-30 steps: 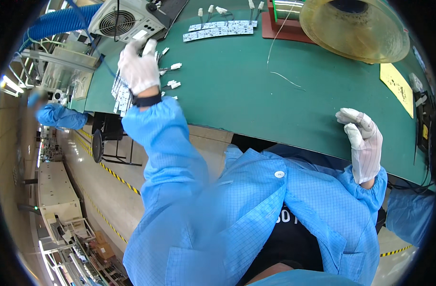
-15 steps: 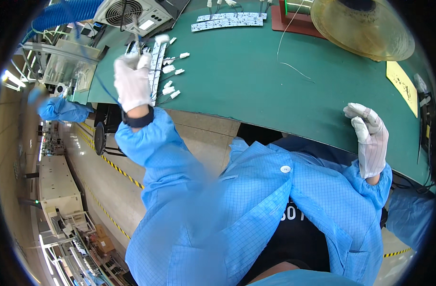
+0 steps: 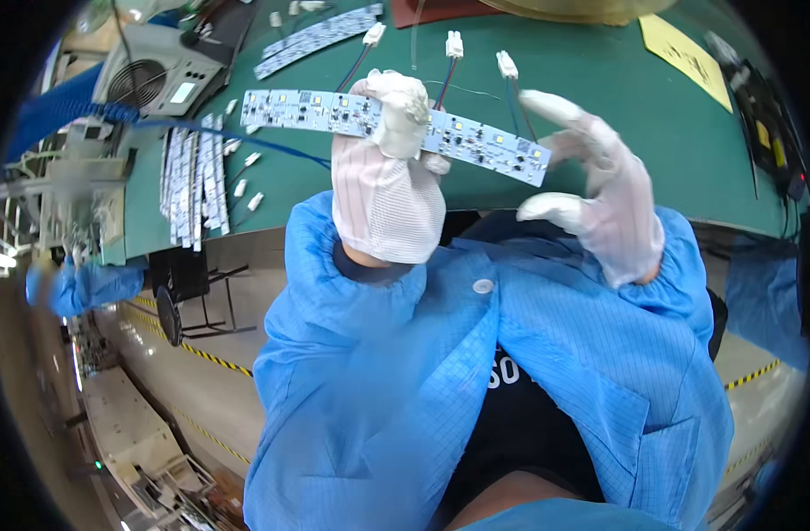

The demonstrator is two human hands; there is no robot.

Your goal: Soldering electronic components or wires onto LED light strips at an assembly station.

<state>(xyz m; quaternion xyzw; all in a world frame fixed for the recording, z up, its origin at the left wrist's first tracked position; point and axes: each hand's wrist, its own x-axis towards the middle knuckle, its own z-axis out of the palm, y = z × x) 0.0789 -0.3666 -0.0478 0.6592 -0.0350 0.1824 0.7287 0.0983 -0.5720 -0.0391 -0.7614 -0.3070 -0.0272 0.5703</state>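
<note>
My left hand (image 3: 383,199), in a white glove, pinches an LED circuit board strip (image 3: 290,111) near its middle, above the near part of the bench. The strip is long, narrow and slightly curved, its component side visible, its right end tilted lower. Behind it rise thin red and blue wires with three white plug connectors (image 3: 455,44). My right hand (image 3: 606,190), also gloved, is open around the strip's right end, thumb below and fingers above. Whether those fingers touch the strip I cannot tell.
On the green bench (image 3: 688,164), several more strips (image 3: 182,181) lie at the left with white plugs. Others (image 3: 321,35) lie at the back. A grey box with a fan (image 3: 170,75) stands far left, near a blue hose (image 3: 46,111). A yellow card (image 3: 683,62) lies back right.
My left hand has come right from the strips at the left and now holds one strip in front of me. My right hand has moved left to the strip's end, its fingers spread.
</note>
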